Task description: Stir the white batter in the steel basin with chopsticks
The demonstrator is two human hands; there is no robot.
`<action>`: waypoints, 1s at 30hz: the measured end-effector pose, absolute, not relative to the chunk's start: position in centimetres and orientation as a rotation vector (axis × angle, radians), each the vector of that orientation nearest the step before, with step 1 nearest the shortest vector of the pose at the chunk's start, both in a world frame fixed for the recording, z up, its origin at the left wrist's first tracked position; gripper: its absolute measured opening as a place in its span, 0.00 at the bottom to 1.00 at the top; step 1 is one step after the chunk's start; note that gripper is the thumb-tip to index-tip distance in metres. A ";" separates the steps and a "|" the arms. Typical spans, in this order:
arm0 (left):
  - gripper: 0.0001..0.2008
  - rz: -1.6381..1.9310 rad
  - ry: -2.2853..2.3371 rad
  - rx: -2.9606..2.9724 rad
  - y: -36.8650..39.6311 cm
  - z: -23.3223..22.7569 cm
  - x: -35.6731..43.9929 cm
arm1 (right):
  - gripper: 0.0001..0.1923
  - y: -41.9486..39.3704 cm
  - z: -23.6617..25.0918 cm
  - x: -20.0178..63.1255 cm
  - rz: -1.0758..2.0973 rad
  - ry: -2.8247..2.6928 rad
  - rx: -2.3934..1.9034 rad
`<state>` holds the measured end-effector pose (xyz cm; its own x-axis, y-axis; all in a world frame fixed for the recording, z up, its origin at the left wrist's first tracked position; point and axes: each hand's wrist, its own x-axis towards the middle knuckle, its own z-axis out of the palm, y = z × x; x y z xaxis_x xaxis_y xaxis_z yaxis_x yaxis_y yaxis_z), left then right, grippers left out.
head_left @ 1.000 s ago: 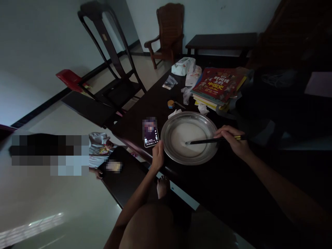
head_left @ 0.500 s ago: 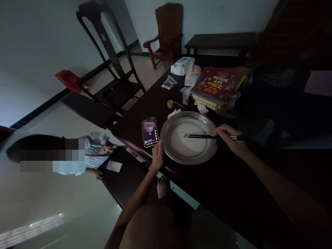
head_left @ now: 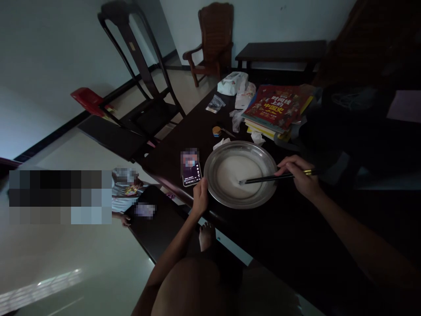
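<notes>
A wide metal basin stands on the dark table, holding a milky white liquid. My left hand grips the basin's left rim, thumb up against its edge. Dark chopsticks with gold bands are held in my right hand, just right of the basin. Their tips dip into the white liquid near the basin's middle. Beside my left hand lies a phone with its screen lit. Crumpled tissue touches the basin's far side.
Farther back are a book stack, plastic bags and a small round jar. To the left, a person sits by a dark bench with a phone on it. A tall chair stands behind.
My right hand has shifted right and slightly down, and the chopstick tips have moved toward the near side of the liquid. My left hand stays on the rim.
</notes>
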<state>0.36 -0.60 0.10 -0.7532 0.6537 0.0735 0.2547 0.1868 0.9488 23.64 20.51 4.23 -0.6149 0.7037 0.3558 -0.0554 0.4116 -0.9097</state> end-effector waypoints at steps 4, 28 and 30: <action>0.30 1.590 2.113 0.875 -0.7 0.0 0.3 | 0.12 20.4 4.3 23.5 1.281 -2.032 -0.485; 0.32 1.585 2.106 0.898 -0.7 -0.3 0.3 | 0.12 20.5 4.1 23.6 1.218 -1.978 -0.496; 0.32 1.583 2.113 0.895 -0.7 -0.3 0.3 | 0.12 20.6 4.0 23.7 1.258 -1.929 -0.506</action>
